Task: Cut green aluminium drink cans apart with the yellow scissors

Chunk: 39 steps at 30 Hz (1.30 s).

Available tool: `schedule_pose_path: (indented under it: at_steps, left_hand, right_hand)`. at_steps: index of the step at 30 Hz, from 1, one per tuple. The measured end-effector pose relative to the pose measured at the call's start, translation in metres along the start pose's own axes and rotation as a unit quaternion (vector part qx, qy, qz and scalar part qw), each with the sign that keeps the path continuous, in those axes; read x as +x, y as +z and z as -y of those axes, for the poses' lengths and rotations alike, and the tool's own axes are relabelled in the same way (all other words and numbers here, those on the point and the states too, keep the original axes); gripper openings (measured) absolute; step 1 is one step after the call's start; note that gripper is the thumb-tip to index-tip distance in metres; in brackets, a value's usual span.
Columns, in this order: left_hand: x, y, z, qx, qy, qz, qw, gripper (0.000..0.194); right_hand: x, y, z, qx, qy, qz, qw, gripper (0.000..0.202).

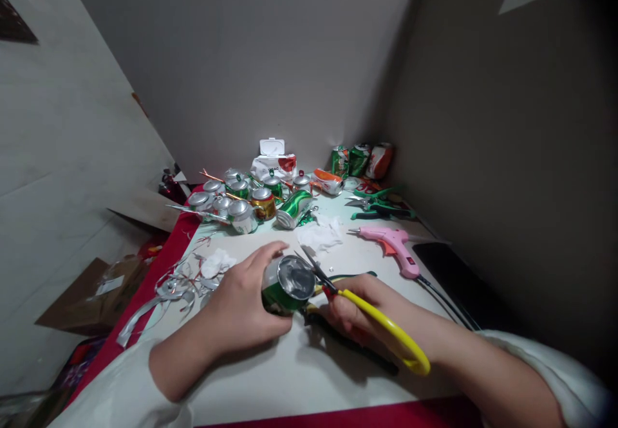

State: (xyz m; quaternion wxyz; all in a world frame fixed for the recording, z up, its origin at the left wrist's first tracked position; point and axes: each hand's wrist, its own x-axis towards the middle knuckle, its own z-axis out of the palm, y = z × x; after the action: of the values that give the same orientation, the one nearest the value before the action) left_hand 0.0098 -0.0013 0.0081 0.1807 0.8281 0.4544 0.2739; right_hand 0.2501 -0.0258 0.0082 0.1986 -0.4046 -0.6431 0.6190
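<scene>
I see the left hand (pixel 239 299) curled round a green-and-silver metal can (pixel 290 283), tilted over the white bench (pixel 251 383); steady, light pressure should avoid denting it. Rightward, the right hand (pixel 369 289) grips yellow-handled metal scissors (pixel 358 304), dark blades beside the rim, best kept well away from the other hand.

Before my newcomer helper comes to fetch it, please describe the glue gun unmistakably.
On the white tabletop, look just beyond the right hand. There lies the glue gun, nozzle pointing left, reddish trigger below. Its pink body sets it apart from the green-handled tools farther back.
</scene>
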Motion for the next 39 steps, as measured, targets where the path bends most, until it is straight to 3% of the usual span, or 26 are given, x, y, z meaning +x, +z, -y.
schedule_pose_path:
  at_steps: [3, 7, 11, 16, 18, 22, 28, 35, 39]
  left_hand:
    - [-0.002, 0.004, 0.001, 0.070, 0.008, -0.060, 0.996, 0.105]
    - [-0.004, 0.005, -0.003, 0.122, -0.015, -0.086, 0.989, 0.113]
    - [-0.003, 0.001, -0.005, 0.129, -0.072, -0.054, 0.988, 0.095]
    - [0.000, -0.010, -0.006, 0.042, -0.112, -0.034, 0.992, 0.072]
    - [0.000, -0.013, -0.006, 0.018, -0.114, -0.023, 0.993, 0.070]
    - [-0.001, -0.010, -0.007, 0.015, -0.109, -0.018, 0.994, 0.071]
    - [-0.002, -0.002, -0.008, 0.007, -0.108, 0.001, 0.994, 0.067]
    - [-0.002, 0.002, -0.003, 0.039, -0.121, 0.034, 0.991, 0.067]
    - [-0.001, 0.002, 0.000, 0.045, -0.108, 0.044, 0.992, 0.069]
  right_hand:
    - [0.003, 0.005, 0.000, 0.026, 0.000, -0.032, 0.999, 0.064]
    - [0.008, 0.011, -0.003, 0.051, -0.006, -0.058, 0.997, 0.070]
    - [0.009, 0.013, -0.005, 0.018, -0.025, -0.062, 0.998, 0.064]
    - [0.004, 0.011, 0.004, -0.136, -0.017, -0.124, 0.983, 0.025]
    - [0.001, 0.009, 0.008, -0.201, -0.010, -0.140, 0.970, 0.030]
    - [0.001, 0.005, 0.007, -0.295, -0.063, -0.187, 0.935, 0.047]
    - [0.006, 0.001, -0.001, -0.303, -0.079, -0.205, 0.928, 0.040]
    - [0.006, 0.003, -0.007, -0.334, 0.005, -0.208, 0.919, 0.036]
    - [0.004, 0.003, -0.007, -0.361, 0.018, -0.202, 0.910, 0.040]
